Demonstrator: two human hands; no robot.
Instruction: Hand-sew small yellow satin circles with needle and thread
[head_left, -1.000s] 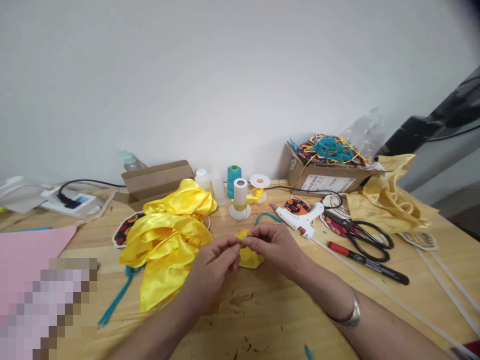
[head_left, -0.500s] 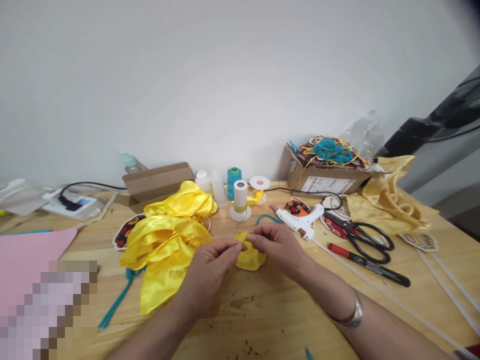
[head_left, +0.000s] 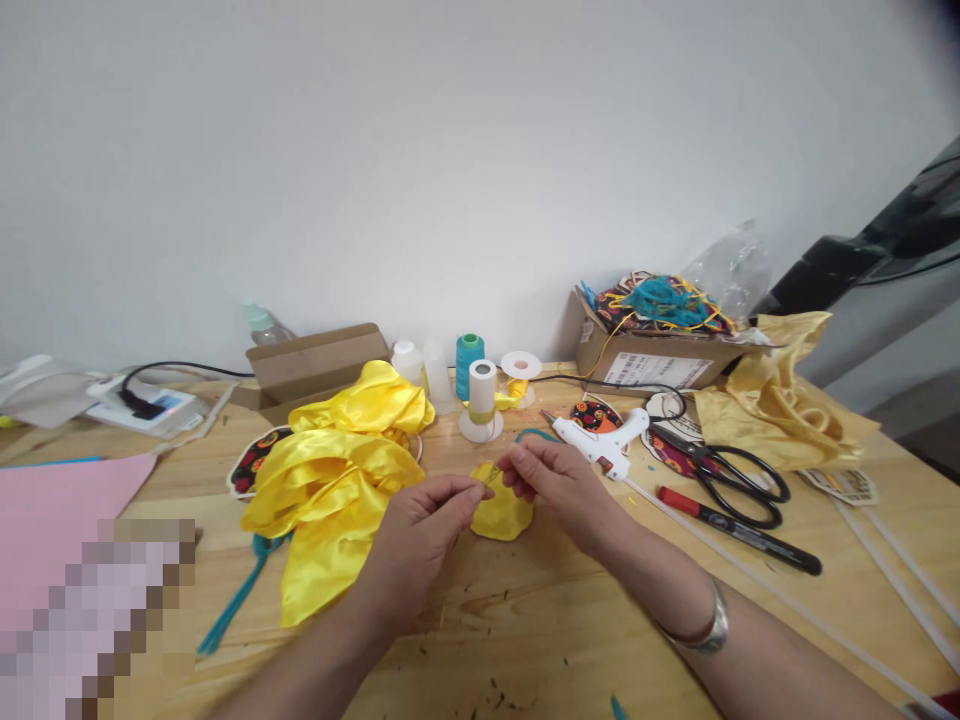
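Centrally, above the middle of the worktop, the left hand and the right hand met over a small piece of yellow satin. The left hand was pinched, thumb against forefinger, at the piece's upper left edge; whether it held the cloth itself or something thin such as a needle could not be told. The right hand was likewise pinched at the piece's top edge, its fingers curled, gripping the cloth or a thread there. The small piece lay on the wood between the two hands, touching both. A silver bangle sat on the right wrist.

Just left of the hands lay a large heap of yellow satin, with a teal cord trailing from under it toward the near left edge. Behind the hands stood a white spool, a teal thread spool and two small white bottles. Right of them lay a white glue gun, then black scissors and a red-capped marker, the marker nearer the front edge. Toward the far right corner sat a cardboard box full of scraps, with gold cloth beside it. A smaller cardboard box stood at the back edge, and a pink sheet covered the near left corner.
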